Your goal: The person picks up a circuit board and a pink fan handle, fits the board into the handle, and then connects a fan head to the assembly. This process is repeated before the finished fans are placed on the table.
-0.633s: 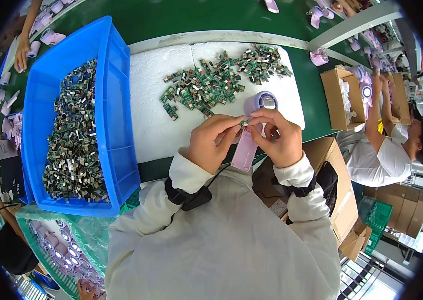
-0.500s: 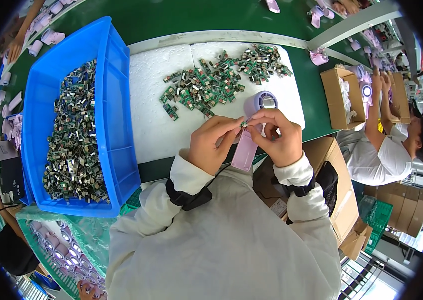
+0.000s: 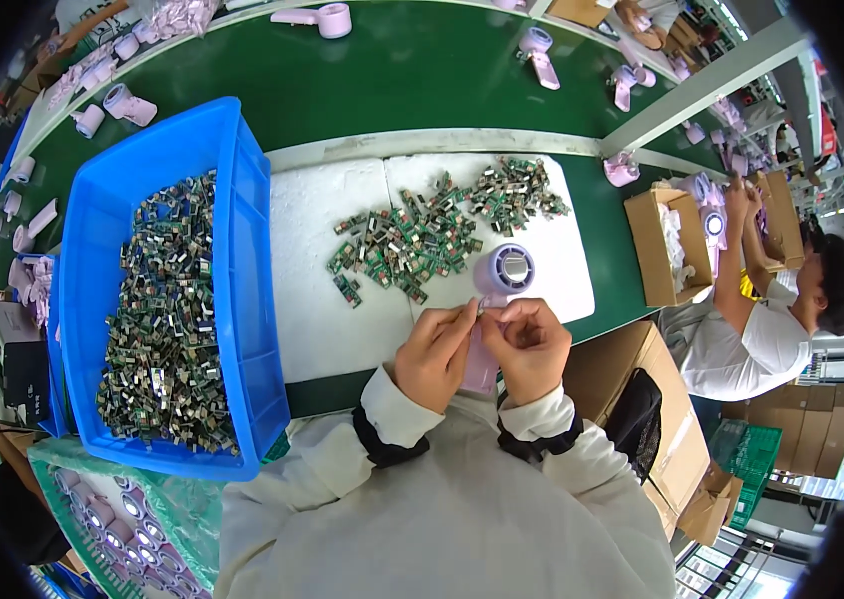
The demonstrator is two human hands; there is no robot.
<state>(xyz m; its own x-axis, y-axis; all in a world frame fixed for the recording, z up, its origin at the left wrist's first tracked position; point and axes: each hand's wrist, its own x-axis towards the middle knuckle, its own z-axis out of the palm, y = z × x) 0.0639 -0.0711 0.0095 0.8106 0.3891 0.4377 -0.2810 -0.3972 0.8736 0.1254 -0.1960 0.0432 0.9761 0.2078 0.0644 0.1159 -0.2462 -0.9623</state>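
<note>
Both of my hands meet over the handle of a small lilac handheld fan, which lies on the white foam sheet. The fan's round head points away from me. Its handle extends toward me, partly covered by my fingers. My left hand is closed in a pinch at the top of the handle. Opposite it, my right hand pinches at the same spot. Between the fingertips is a tiny circuit board, mostly hidden. Beyond the fan, loose green circuit boards lie in a spread heap.
On the left stands a blue bin full of circuit boards. Behind the foam, a pale rail borders a green belt carrying lilac fans. Cardboard boxes stand at right, near a co-worker. A green crate holds fans at lower left.
My view has tilted up, so the whole scene sits lower and more belt shows. My hands remain pinched together at the fan; the circuit board is now more hidden by my fingertips.
</note>
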